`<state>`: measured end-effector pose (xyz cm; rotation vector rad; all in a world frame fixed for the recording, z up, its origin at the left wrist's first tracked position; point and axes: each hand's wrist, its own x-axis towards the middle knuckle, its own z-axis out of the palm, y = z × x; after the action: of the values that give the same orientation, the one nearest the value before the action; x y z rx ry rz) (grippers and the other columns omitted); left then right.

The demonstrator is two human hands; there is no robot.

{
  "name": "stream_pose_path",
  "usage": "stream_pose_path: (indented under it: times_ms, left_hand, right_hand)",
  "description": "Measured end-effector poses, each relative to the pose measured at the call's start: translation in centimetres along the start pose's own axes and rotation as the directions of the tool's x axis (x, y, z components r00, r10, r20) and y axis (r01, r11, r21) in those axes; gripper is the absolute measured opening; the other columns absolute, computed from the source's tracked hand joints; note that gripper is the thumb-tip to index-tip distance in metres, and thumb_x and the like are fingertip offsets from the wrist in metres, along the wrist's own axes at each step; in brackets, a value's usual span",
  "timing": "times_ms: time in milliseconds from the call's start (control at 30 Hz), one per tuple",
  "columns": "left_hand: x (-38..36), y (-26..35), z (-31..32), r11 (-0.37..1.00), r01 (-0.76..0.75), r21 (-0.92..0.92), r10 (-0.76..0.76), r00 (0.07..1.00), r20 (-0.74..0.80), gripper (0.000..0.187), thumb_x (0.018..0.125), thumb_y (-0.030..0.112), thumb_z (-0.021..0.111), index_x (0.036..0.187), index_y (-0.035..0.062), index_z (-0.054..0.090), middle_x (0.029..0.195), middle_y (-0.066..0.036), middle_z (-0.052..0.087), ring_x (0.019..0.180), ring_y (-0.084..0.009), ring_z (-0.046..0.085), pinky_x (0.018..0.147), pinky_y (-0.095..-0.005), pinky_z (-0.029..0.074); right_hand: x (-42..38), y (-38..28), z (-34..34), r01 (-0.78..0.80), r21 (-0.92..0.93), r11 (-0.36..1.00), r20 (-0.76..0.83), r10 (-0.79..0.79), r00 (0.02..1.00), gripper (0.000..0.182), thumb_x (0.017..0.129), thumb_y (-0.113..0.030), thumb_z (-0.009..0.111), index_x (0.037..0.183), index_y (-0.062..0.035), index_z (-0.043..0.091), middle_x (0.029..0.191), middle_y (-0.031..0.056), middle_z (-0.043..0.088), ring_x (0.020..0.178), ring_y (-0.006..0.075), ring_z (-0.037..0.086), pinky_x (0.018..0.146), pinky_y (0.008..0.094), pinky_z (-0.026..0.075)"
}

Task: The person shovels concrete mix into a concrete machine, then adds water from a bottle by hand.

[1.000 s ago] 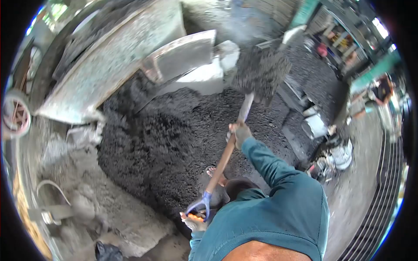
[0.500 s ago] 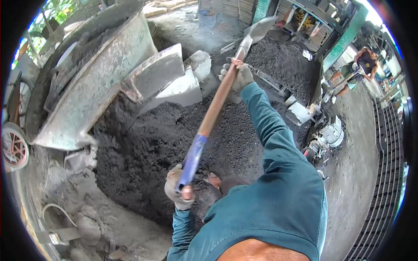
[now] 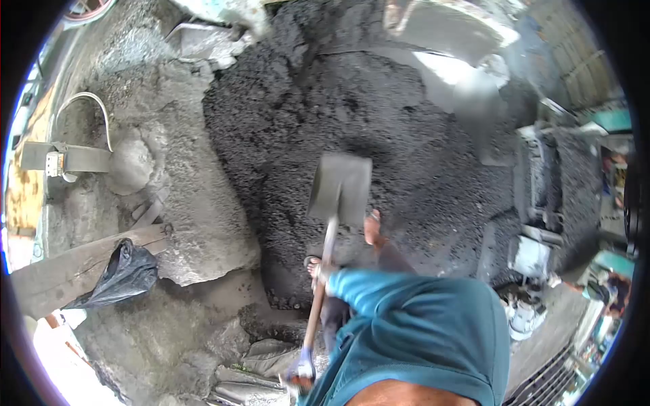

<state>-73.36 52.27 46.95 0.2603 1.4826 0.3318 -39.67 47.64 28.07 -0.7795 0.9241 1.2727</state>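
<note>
Dark, grainy material [image 3: 291,122] spreads over the ground around the shovel [image 3: 338,186], its gray blade flat and its wooden shaft slanting down to a blue handle. The right hand [image 3: 321,275] clasps the shaft, arm crossing inward; blur hides the left hand's [image 3: 302,379] grip.

Just beyond the fingers of the right hand [image 3: 322,276], the shovel blade [image 3: 340,188] is flat grey metal, fairly smooth, with a dull sheen. The shaft [image 3: 315,312] below them is brown wood, matt; the handle [image 3: 302,369] at its near end is blue and slightly shiny, its material unclear through blur. Beside the fingers, the sleeve [image 3: 379,292] is soft teal cloth, matt and creased. Ahead of them spreads dark, coarse, matt grit [image 3: 291,128]. To their left are a rough, dusty grey ledge [image 3: 196,203], a crinkled, glossy black plastic bag [image 3: 125,274] and a rough, weathered wooden beam [image 3: 61,274].
</note>
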Motion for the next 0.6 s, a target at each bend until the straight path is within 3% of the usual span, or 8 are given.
stream_pose_path:
  times_ms: [67,167,267,367,433,500,567,600]
  left_hand:
    - [-2.6,2.3,2.9,0.999,-0.046,0.026,0.051,0.968,-0.245,0.044,0.097,0.052,0.051,0.099,0.0103,0.063,0.088,-0.007,0.062,0.083,-0.0225,0.061,0.076,-0.0379,0.052]
    - [-2.4,5.0,9.8,0.990,-0.136,0.037,0.141,0.933,-0.330,0.039,0.096,0.049,0.054,0.094,0.0109,0.061,0.082,-0.005,0.058,0.076,-0.0220,0.057,0.071,-0.0389,0.051]
    - [0.7,6.5,19.3,0.973,-0.229,0.024,0.227,0.934,-0.276,0.036,0.095,0.047,0.057,0.089,0.0114,0.058,0.077,-0.003,0.054,0.069,-0.0215,0.054,0.066,-0.0399,0.049]
    - [7.4,5.2,28.5,0.953,-0.302,0.038,0.303,0.931,-0.203,0.033,0.095,0.044,0.060,0.085,0.0120,0.056,0.071,-0.002,0.050,0.062,-0.0210,0.050,0.061,-0.0408,0.047]
    - [13.7,2.3,29.8,0.901,-0.395,0.179,0.428,0.877,-0.217,0.047,0.090,0.056,0.060,0.091,0.0098,0.054,0.074,-0.003,0.050,0.055,-0.0209,0.047,0.054,-0.0393,0.044]
    - [13.6,0.0,29.4,0.950,-0.299,0.096,0.309,0.842,-0.442,0.049,0.094,0.052,0.055,0.067,0.0120,0.046,0.055,-0.003,0.044,0.042,-0.0201,0.043,0.041,-0.0367,0.037]
    - [12.0,-3.2,27.4,0.866,-0.445,0.228,0.500,0.758,-0.419,0.051,0.093,0.054,0.053,0.066,0.0114,0.047,0.054,-0.003,0.043,0.041,-0.0213,0.042,0.039,-0.0363,0.036]
    - [10.6,-3.5,27.7,0.922,-0.318,0.223,0.388,0.789,-0.478,0.054,0.094,0.056,0.051,0.064,0.0112,0.048,0.053,-0.003,0.043,0.041,-0.0222,0.043,0.039,-0.0375,0.036]
  right_hand:
    - [-2.6,9.0,3.0,-0.296,-0.250,0.922,-0.166,0.260,0.951,0.013,0.085,-0.009,0.069,0.089,-0.0110,0.057,0.069,0.0093,0.058,0.053,0.0291,0.061,0.046,0.0499,0.051]
    - [-4.1,13.4,7.5,-0.462,-0.028,0.886,-0.225,0.445,0.867,0.013,0.086,-0.004,0.067,0.092,-0.0062,0.055,0.071,0.0102,0.059,0.053,0.0285,0.061,0.045,0.0441,0.051]
    - [-1.0,3.5,10.2,-0.276,-0.024,0.961,-0.103,0.272,0.957,0.015,0.088,-0.009,0.066,0.096,-0.0068,0.053,0.071,0.0088,0.056,0.052,0.0273,0.057,0.045,0.0452,0.049]
    - [13.0,-17.1,5.5,0.026,0.044,0.999,-0.081,-0.023,0.996,0.015,0.094,-0.021,0.061,0.096,-0.0113,0.050,0.069,0.0070,0.051,0.051,0.0240,0.051,0.046,0.0443,0.044]
    - [17.4,-29.6,4.0,0.186,0.091,0.978,-0.078,-0.179,0.981,0.019,0.098,-0.029,0.058,0.096,-0.0143,0.047,0.068,0.0058,0.048,0.051,0.0219,0.047,0.047,0.0437,0.041]
    - [19.7,-27.9,0.4,0.188,0.011,0.982,-0.012,-0.187,0.982,0.018,0.093,-0.021,0.065,0.102,-0.0146,0.051,0.084,0.0050,0.055,0.064,0.0247,0.056,0.056,0.0473,0.049]
    - [16.0,-27.4,-0.2,0.211,0.018,0.977,-0.140,-0.206,0.968,0.017,0.091,-0.016,0.065,0.100,-0.0129,0.051,0.080,0.0054,0.054,0.059,0.0246,0.054,0.053,0.0459,0.049]
    - [14.3,-26.8,-0.4,0.202,0.023,0.979,-0.168,-0.195,0.966,0.016,0.090,-0.013,0.065,0.098,-0.0119,0.051,0.079,0.0053,0.054,0.057,0.0243,0.054,0.051,0.0447,0.048]
